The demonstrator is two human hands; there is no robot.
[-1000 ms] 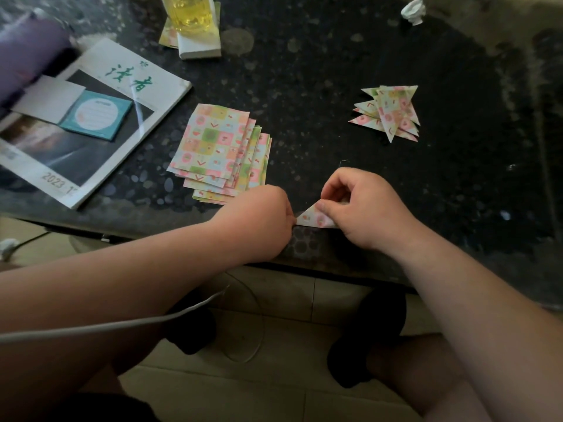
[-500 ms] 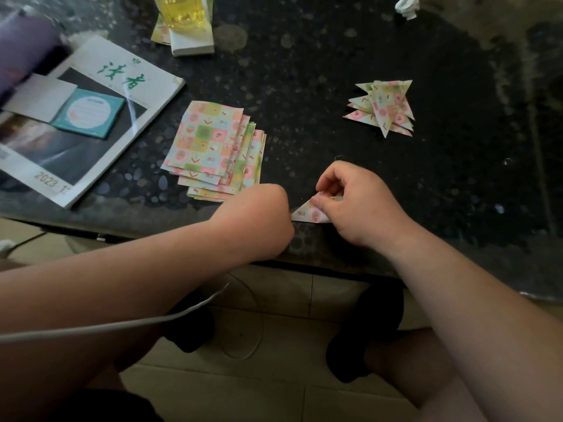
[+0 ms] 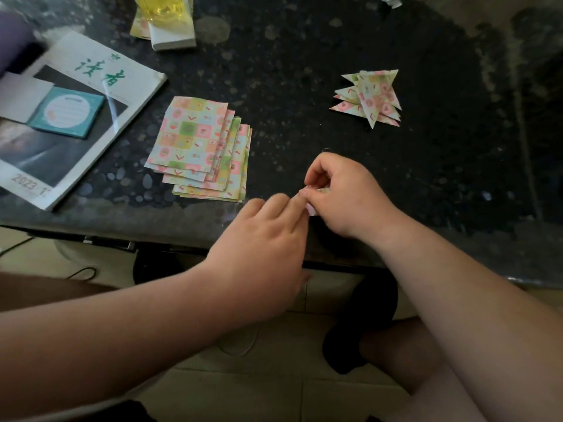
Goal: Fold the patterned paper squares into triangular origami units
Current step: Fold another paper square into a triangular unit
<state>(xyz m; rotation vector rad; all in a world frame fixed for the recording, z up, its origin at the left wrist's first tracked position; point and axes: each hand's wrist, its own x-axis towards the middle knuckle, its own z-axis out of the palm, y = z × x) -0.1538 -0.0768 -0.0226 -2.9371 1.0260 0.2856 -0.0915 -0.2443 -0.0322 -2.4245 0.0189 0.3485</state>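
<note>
A fanned stack of patterned paper squares [image 3: 199,147] lies on the dark table [image 3: 304,95]. A small pile of folded triangular units [image 3: 373,97] sits to the right of it, further back. Near the front edge my right hand [image 3: 347,193] pinches a partly folded paper piece [image 3: 313,210], which its fingers mostly hide. My left hand [image 3: 262,248] lies beside it with fingers stretched out, the fingertips touching the piece's left edge.
A magazine [image 3: 79,95] with a teal notepad [image 3: 68,112] and a white card on it lies at the left. A glass of yellow liquid [image 3: 163,7] stands on a white box at the back. A crumpled white scrap [image 3: 393,0] is at the far edge.
My left hand has uncurled from a fist into stretched fingers against the paper. My right hand has closed further over the piece, which now shows far less.
</note>
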